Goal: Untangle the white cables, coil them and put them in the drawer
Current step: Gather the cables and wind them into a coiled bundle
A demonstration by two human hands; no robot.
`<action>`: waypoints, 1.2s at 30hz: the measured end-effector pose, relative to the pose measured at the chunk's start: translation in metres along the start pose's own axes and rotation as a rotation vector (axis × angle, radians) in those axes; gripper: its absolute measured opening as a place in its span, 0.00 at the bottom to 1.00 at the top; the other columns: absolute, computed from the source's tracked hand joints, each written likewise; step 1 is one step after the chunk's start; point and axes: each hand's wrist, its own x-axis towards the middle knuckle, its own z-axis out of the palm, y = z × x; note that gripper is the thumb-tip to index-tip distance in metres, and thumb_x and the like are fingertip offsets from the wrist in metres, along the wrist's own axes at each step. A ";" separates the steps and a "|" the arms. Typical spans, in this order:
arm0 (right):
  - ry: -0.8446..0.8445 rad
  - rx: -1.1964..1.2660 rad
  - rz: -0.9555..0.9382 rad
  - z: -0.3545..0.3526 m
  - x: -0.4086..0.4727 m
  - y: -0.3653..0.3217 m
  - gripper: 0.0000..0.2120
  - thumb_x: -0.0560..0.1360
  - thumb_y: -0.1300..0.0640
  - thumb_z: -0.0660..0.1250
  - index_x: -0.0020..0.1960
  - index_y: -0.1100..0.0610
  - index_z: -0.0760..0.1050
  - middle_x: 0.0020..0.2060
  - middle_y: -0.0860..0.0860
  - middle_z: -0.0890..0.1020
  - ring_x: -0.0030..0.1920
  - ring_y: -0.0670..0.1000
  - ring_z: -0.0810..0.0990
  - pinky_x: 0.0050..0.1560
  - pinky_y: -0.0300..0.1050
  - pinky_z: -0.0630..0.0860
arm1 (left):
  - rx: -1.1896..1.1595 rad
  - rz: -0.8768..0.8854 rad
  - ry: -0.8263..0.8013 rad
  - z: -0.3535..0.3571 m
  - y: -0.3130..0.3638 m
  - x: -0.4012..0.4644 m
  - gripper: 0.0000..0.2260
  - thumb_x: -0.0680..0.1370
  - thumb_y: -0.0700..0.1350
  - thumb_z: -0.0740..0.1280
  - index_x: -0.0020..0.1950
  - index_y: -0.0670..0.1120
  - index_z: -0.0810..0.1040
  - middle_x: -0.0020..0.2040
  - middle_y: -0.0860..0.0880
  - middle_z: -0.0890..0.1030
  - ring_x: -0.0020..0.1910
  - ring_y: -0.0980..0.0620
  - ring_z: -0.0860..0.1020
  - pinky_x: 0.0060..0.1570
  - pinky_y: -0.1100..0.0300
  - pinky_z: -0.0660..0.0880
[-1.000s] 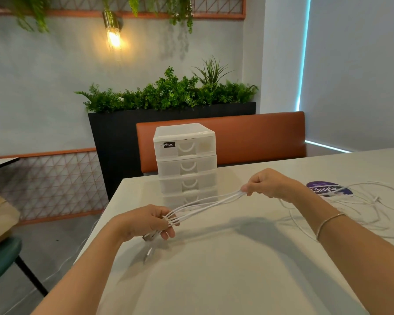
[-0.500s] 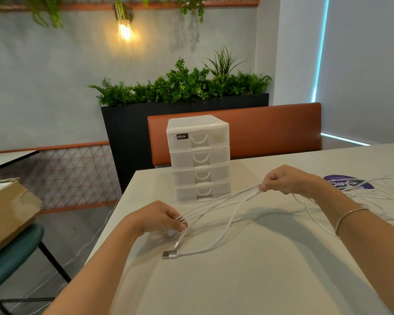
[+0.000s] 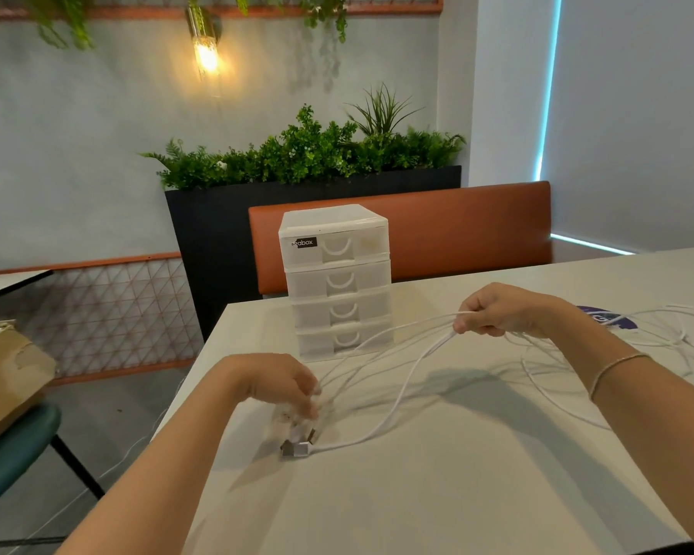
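Several white cables (image 3: pixel 393 378) stretch slack between my two hands above the pale table (image 3: pixel 437 494). My left hand (image 3: pixel 281 386) pinches their plug ends near the table's left edge; its fingertips are blurred. One silver USB plug (image 3: pixel 295 449) lies on the table just below that hand. My right hand (image 3: pixel 497 310) is closed around the bunched cables further right. More tangled white cable (image 3: pixel 666 338) lies spread behind it at the right. A small white plastic drawer unit (image 3: pixel 337 282) with all its drawers closed stands at the table's far left.
A purple round sticker (image 3: pixel 613 320) lies on the table under the loose cables. An orange bench back (image 3: pixel 457 230) runs behind the table. A teal chair (image 3: pixel 13 446) holding a cardboard box (image 3: pixel 5 370) stands to the left, off the table.
The cables were taut between my hands; now they sag. One strand has dropped with its USB plug onto the table. My left hand has lowered towards the table.
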 end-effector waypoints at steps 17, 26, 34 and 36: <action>-0.029 0.052 -0.024 -0.026 -0.016 -0.038 0.11 0.74 0.52 0.68 0.44 0.59 0.82 0.26 0.48 0.74 0.26 0.46 0.65 0.29 0.37 0.64 | -0.832 0.424 0.135 -0.015 0.105 0.037 0.14 0.82 0.50 0.55 0.47 0.44 0.77 0.26 0.55 0.63 0.24 0.58 0.58 0.23 0.68 0.55; 0.080 0.091 0.070 -0.047 -0.030 -0.034 0.19 0.78 0.45 0.60 0.46 0.59 0.81 0.26 0.49 0.63 0.28 0.48 0.57 0.31 0.42 0.58 | -0.818 0.429 0.168 -0.023 0.092 0.025 0.13 0.81 0.47 0.57 0.51 0.41 0.78 0.27 0.53 0.68 0.24 0.58 0.61 0.25 0.67 0.58; 0.497 -0.137 0.069 -0.045 -0.026 -0.053 0.26 0.77 0.41 0.59 0.29 0.58 0.72 0.27 0.52 0.71 0.29 0.49 0.68 0.38 0.43 0.66 | -0.488 0.340 0.302 -0.011 0.077 0.011 0.14 0.82 0.50 0.55 0.45 0.46 0.76 0.29 0.52 0.71 0.26 0.57 0.64 0.30 0.65 0.64; 0.543 -0.198 -0.022 -0.042 -0.026 -0.063 0.25 0.77 0.45 0.62 0.26 0.58 0.70 0.24 0.51 0.69 0.29 0.48 0.69 0.38 0.42 0.67 | -0.308 0.288 0.426 -0.012 0.078 0.008 0.14 0.83 0.49 0.53 0.43 0.48 0.74 0.30 0.52 0.72 0.27 0.57 0.67 0.30 0.65 0.65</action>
